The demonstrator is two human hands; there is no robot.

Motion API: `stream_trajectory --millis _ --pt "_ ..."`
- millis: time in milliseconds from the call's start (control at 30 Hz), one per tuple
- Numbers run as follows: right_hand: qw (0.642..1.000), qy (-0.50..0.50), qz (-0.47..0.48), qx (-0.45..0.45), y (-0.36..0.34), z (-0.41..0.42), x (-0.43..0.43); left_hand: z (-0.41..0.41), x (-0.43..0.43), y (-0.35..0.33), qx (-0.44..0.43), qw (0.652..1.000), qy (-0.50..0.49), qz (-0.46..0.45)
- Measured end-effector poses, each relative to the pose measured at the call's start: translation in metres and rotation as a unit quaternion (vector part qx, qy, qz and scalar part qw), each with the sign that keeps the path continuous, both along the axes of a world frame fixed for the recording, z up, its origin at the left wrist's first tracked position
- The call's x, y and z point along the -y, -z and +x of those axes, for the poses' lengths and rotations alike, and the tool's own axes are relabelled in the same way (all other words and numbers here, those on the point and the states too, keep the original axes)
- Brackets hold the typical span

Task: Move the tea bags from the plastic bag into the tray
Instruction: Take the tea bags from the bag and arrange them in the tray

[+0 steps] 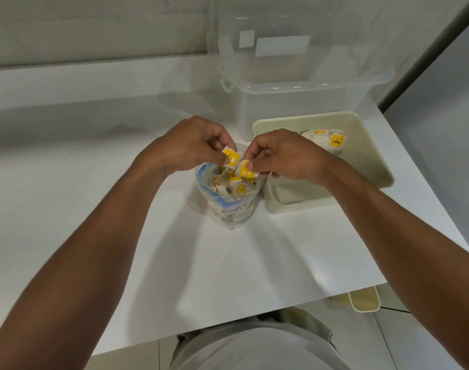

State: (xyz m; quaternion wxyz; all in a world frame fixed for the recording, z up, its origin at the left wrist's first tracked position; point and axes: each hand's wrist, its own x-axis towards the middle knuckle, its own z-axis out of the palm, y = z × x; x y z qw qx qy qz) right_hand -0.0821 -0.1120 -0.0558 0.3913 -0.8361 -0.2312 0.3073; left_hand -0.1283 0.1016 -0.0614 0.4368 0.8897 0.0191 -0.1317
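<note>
A clear plastic bag (228, 198) with a blue-edged mouth stands open on the white counter, holding several tea bags with yellow tags. Just above its mouth my left hand (190, 145) pinches one yellow-tagged tea bag (231, 157). My right hand (284, 156) pinches another tea bag (245, 171) beside it. The two hands nearly touch over the bag. A cream tray (366, 156) sits right of the bag, with a small heap of tea bags (326, 140) in its far part; my right hand hides part of the tray's near left side.
A large clear plastic storage box (294, 84) stands behind the tray against the wall. The counter's front edge (228, 327) runs near my body. A cream container (361, 300) shows below the counter's right corner. A grey surface rises at the right.
</note>
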Motion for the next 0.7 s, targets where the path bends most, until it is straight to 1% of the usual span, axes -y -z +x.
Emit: stream_trajectory --millis 100,133,167,233,267,367,400,500,633,700 --pt "0.995 -0.057 0.013 -0.083 -0.007 -0.005 0.0 0.0 -0.002 0.004 0.005 1.0 0.004 0.018" --pt "0.995 -0.052 0.022 -0.085 -0.007 -0.005 -0.002 0.0 -0.002 0.003 0.003 1.0 0.005 0.009" --pt "0.998 -0.028 0.025 -0.055 -0.006 -0.004 -0.003 -0.001 -0.001 0.001 -0.005 1.0 0.008 -0.011" --pt "0.997 0.038 0.004 0.066 -0.001 0.003 -0.005 -0.002 0.002 -0.003 -0.028 0.997 0.023 -0.063" --pt "0.995 0.057 0.001 0.086 0.001 0.006 -0.004 -0.002 0.002 -0.004 -0.037 0.996 0.024 -0.08" --pt "0.999 0.041 0.03 0.002 -0.001 0.006 -0.001 0.001 0.001 -0.004 -0.05 0.995 -0.01 -0.087" --pt "0.999 0.029 0.031 -0.008 -0.002 0.006 -0.001 0.001 0.0 -0.003 -0.055 0.994 -0.017 -0.091" --pt "0.999 0.025 0.021 0.007 -0.004 0.005 0.001 0.001 0.003 -0.005 -0.065 0.991 -0.007 -0.114" --pt "0.999 0.036 0.016 0.014 -0.005 0.003 0.004 0.005 0.005 -0.002 -0.054 0.996 -0.015 -0.074" --pt "0.999 0.035 0.018 0.013 -0.005 0.001 0.005 0.004 0.006 -0.001 -0.057 0.995 -0.015 -0.076"
